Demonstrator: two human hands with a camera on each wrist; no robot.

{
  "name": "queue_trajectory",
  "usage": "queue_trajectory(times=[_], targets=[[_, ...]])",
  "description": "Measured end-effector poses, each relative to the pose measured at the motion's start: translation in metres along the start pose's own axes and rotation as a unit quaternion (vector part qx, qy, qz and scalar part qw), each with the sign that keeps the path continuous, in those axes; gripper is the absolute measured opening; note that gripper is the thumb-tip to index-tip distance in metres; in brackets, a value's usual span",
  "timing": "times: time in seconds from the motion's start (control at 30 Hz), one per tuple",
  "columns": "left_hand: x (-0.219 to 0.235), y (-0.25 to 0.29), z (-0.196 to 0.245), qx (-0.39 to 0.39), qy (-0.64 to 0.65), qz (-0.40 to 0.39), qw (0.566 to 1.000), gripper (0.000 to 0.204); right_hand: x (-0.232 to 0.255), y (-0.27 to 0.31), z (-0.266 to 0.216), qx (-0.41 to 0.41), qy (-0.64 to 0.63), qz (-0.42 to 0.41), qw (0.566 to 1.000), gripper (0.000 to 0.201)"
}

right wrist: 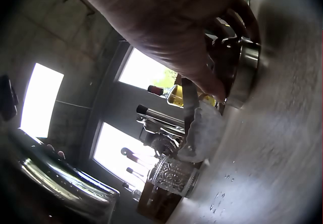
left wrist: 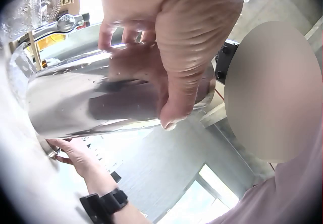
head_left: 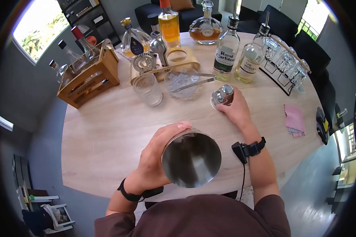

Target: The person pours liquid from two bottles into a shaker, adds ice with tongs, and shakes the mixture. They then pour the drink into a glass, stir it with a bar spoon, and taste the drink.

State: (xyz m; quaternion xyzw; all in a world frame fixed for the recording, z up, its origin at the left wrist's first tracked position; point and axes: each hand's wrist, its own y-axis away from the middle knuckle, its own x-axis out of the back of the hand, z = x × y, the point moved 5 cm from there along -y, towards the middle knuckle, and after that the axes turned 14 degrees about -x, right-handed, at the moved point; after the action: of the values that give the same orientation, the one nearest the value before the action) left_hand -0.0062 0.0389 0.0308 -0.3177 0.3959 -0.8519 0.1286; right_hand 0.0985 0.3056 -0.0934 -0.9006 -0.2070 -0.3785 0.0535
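A steel shaker cup (head_left: 192, 160) has its open, dark mouth facing the head camera. My left hand (head_left: 156, 156) grips its side; in the left wrist view the thumb and fingers of the left hand (left wrist: 176, 47) wrap the wet, shiny cup (left wrist: 75, 100). Farther off on the table, my right hand (head_left: 238, 110) holds a small domed metal shaker top (head_left: 226, 91) by its side. From the right wrist camera, the right hand's fingers curl round this metal piece (right wrist: 246, 72), its wide rim on the tabletop; part of it is hidden by the hand.
Behind stand a glass (head_left: 148, 91), an ice bowl (head_left: 182, 87) with tongs (head_left: 195, 82), two bottles (head_left: 225, 55) (head_left: 249, 63) and a wooden bar-tool stand (head_left: 186, 67). A bottle crate (head_left: 95, 85) is at left; a glass rack (head_left: 279, 81) and pink cloth (head_left: 294, 118) are at right.
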Motion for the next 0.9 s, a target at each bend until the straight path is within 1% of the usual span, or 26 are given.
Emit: queue_trajectory(times=[0.1,0.13,0.17,0.2,0.27,0.3,0.33,0.4,0.47,0.5,0.53,0.6,0.63,0.7,0.73,0.8,0.83,0.87,0.9], targets=[[0.002,0.015,0.003,0.011,-0.005,-0.001,1.0,0.085,-0.003,-0.004,0.005,0.001,-0.014,-0.009,1.0,0.071],[0.005,0.022,0.001,0.043,0.003,0.008,0.999,0.087,-0.003,-0.005,0.006,0.005,-0.012,-0.004,1.0,0.071],[0.007,0.03,-0.002,0.072,0.012,0.016,0.997,0.09,-0.006,-0.006,0.008,0.0,-0.023,-0.025,0.999,0.071],[0.008,0.037,-0.001,0.063,0.012,0.018,0.998,0.09,-0.006,-0.008,0.009,-0.005,-0.034,-0.045,0.998,0.072],[0.015,0.061,-0.012,0.195,0.046,0.071,0.977,0.093,-0.003,-0.005,0.008,0.002,-0.032,-0.034,0.999,0.071],[0.019,0.069,-0.014,0.22,0.044,0.074,0.972,0.094,-0.003,-0.004,0.007,0.004,-0.029,-0.033,0.999,0.07],[0.023,0.075,-0.014,0.214,0.043,0.075,0.973,0.094,-0.002,-0.004,0.007,0.008,-0.029,-0.027,0.999,0.07],[0.031,0.085,-0.013,0.231,0.008,0.078,0.97,0.095,-0.004,-0.005,0.008,0.002,-0.03,-0.041,0.999,0.07],[0.035,0.086,-0.01,0.228,0.01,0.09,0.969,0.093,-0.004,-0.005,0.008,0.009,-0.032,-0.039,0.999,0.071],[0.038,0.091,-0.014,0.25,0.006,0.091,0.964,0.092,-0.004,-0.006,0.009,0.012,-0.035,-0.042,0.998,0.073],[0.039,0.095,-0.016,0.273,0.003,0.091,0.958,0.09,-0.006,-0.007,0.012,0.015,-0.033,-0.036,0.999,0.073],[0.041,0.091,-0.017,0.266,0.004,0.099,0.959,0.087,-0.007,-0.01,0.015,0.054,-0.041,-0.014,0.998,0.071],[0.043,0.093,-0.02,0.267,-0.003,0.097,0.959,0.087,-0.004,-0.009,0.014,0.055,-0.04,-0.008,0.998,0.071],[0.046,0.097,-0.029,0.264,-0.007,0.099,0.96,0.086,0.002,-0.008,0.011,0.064,-0.004,0.006,0.998,0.078],[0.047,0.099,-0.036,0.266,-0.01,0.102,0.959,0.086,0.008,-0.004,0.005,0.066,-0.001,0.01,0.998,0.078],[0.051,0.1,-0.041,0.265,-0.01,0.105,0.958,0.085,0.024,0.007,-0.008,0.074,-0.017,0.061,0.995,0.08],[0.054,0.098,-0.042,0.27,-0.003,0.111,0.956,0.085,0.027,0.008,-0.012,0.075,-0.015,0.065,0.995,0.08],[0.056,0.097,-0.043,0.276,0.004,0.117,0.954,0.084,0.031,0.008,-0.017,0.071,-0.035,0.069,0.994,0.074],[0.058,0.095,-0.043,0.26,-0.021,0.102,0.96,0.084,0.034,0.01,-0.021,0.067,-0.055,0.074,0.993,0.067]])
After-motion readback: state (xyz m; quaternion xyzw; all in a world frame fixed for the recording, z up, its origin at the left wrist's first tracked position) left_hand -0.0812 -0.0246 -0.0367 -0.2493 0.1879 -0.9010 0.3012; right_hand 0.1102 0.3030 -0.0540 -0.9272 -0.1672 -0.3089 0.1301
